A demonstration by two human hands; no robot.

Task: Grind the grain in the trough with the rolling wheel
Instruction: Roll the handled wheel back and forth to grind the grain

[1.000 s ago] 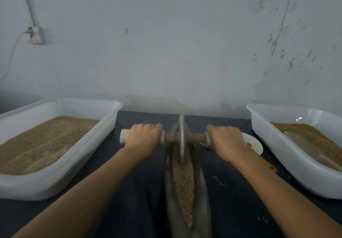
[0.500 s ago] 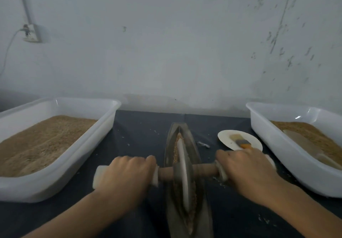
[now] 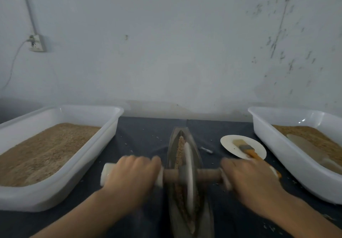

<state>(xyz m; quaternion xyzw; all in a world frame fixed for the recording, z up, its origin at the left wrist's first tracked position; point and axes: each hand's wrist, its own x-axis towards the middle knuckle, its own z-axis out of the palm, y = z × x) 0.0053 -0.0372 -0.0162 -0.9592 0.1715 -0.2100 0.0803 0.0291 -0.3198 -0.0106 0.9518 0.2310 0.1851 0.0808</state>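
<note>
The light was dim, cool and even, with soft shadows. Motion blur smeared both hands (the right hand (image 3: 248,176) worst) and the wheel (image 3: 188,174). Wide-angle distortion bowed the white tubs (image 3: 77,165) at the edges.

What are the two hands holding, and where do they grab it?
The rolling wheel. The left hand and right hand each grip a white handle end of its axle.

You will find no text, label, brand, number or sign to read here: the two white tubs (image 3: 61,165), the plate (image 3: 231,145), the wall socket (image 3: 38,43) and the trough (image 3: 173,145) look unmarked, though blur might hide small print.
</note>
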